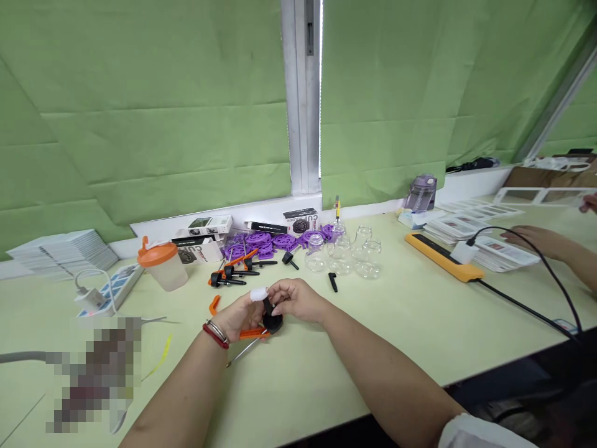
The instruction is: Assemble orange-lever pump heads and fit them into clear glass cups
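Observation:
Both my hands meet over the pale green table [326, 373] near its middle. My left hand [240, 316], with a white wrap on one fingertip and a red bracelet at the wrist, pinches a black dropper cap [271, 318]. My right hand [296, 300] closes on the same black cap from the other side. An orange strip [252, 333] and a thin glass pipette [245, 352] lie just under my left hand. More black dropper caps [233, 275] lie a little beyond.
Several small clear glass bottles [342, 255] stand behind my hands, with purple plastic parts [270, 241] and small boxes [205, 233]. An orange-lidded cup [161, 264] and a power strip [114, 287] sit left. Another person's hand [536, 239], a yellow bar [441, 256] and black cable [522, 302] lie right.

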Available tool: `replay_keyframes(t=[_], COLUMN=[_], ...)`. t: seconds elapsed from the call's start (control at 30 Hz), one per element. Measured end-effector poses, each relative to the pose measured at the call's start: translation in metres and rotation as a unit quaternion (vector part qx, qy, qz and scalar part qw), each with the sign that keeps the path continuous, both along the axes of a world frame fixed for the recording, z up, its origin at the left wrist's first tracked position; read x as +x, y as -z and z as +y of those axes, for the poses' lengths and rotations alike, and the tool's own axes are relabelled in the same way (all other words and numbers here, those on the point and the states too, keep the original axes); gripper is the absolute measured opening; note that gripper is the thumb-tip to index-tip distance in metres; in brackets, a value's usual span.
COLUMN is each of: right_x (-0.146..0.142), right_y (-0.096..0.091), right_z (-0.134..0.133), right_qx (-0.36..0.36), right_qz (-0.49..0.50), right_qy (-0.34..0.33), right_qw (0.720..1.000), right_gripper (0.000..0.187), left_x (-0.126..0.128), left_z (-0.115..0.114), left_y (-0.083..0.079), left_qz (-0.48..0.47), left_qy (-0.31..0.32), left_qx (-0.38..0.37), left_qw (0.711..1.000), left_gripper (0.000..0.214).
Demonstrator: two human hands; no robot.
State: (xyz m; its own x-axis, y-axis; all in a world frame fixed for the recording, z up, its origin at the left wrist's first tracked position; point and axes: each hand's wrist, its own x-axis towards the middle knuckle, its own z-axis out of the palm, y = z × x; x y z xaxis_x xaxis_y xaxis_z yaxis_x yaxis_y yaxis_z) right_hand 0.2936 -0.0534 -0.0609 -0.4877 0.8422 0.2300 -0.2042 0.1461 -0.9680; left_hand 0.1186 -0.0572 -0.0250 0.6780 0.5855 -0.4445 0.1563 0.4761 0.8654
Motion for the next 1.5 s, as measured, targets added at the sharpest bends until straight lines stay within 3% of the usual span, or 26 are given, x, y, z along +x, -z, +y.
replay_keyframes(t=[0.1, 0.27, 0.33, 0.4, 0.5, 0.6, 0.67, 0.7, 0.8, 0.9, 1.0, 1.07, 1.13, 1.27, 1.5], right_x=[-0.002, -0.005, -0.006, -0.007, -0.008, -0.008, -0.006, -0.005, -0.001, 0.001, -0.001, -0.004, -0.006, -0.007, -0.009], right_y=[-0.002, -0.016, -0.023, -0.028, -0.032, -0.033, -0.033, -0.032, -0.029, -0.026, -0.022, -0.019, -0.016, -0.010, -0.003], right_z=[-0.001, -0.013, -0.019, -0.025, -0.031, -0.032, -0.030, -0.029, -0.025, -0.020, -0.016, -0.013, -0.012, -0.009, -0.006], right_qx=[0.005, 0.026, 0.004, -0.027, -0.073, -0.096, -0.090, -0.078, 0.039, 0.212, 0.265, 0.258, 0.252, 0.256, 0.271], right_qz=[-0.001, 0.006, 0.014, 0.028, 0.065, 0.074, 0.031, -0.006, -0.170, -0.347, -0.455, -0.494, -0.518, -0.530, -0.538], right_qy=[0.031, 0.157, 0.141, 0.067, -0.020, -0.018, 0.002, 0.013, 0.072, 0.125, 0.136, 0.137, 0.135, 0.139, 0.152], right_qw=[1.000, 0.987, 0.990, 0.997, 0.995, 0.992, 0.995, 0.997, 0.982, 0.905, 0.839, 0.819, 0.806, 0.796, 0.783], right_gripper=[0.036, 0.027, 0.037, 0.049, 0.052, 0.037, 0.029, 0.025, 0.020, 0.017, 0.018, 0.020, 0.021, 0.022, 0.023], left_x=[0.003, 0.009, 0.012, 0.016, 0.023, 0.024, 0.021, 0.019, 0.011, 0.006, 0.004, 0.005, 0.006, 0.007, 0.003], left_z=[-0.004, -0.013, -0.018, -0.024, -0.032, -0.033, -0.029, -0.027, -0.018, -0.012, -0.005, -0.001, 0.002, 0.006, 0.010], left_y=[-0.004, -0.019, -0.025, -0.029, -0.026, -0.015, -0.006, -0.002, 0.006, 0.011, 0.016, 0.020, 0.024, 0.031, 0.037], left_qz=[-0.010, -0.050, -0.050, -0.023, 0.037, 0.104, 0.130, 0.126, 0.083, 0.099, 0.165, 0.198, 0.215, 0.239, 0.243], left_qy=[-0.050, -0.173, -0.199, -0.207, -0.231, -0.240, -0.243, -0.250, -0.329, -0.411, -0.380, -0.372, -0.391, -0.401, -0.383], left_qx=[0.028, 0.121, 0.198, 0.284, 0.451, 0.608, 0.658, 0.667, 0.611, 0.461, 0.382, 0.394, 0.421, 0.455, 0.465], left_qw=[0.998, 0.976, 0.958, 0.936, 0.862, 0.749, 0.700, 0.691, 0.715, 0.780, 0.826, 0.817, 0.790, 0.758, 0.760], left_gripper=[0.051, 0.045, 0.044, 0.051, 0.070, 0.085, 0.091, 0.092, 0.075, 0.052, 0.045, 0.041, 0.038, 0.034, 0.034])
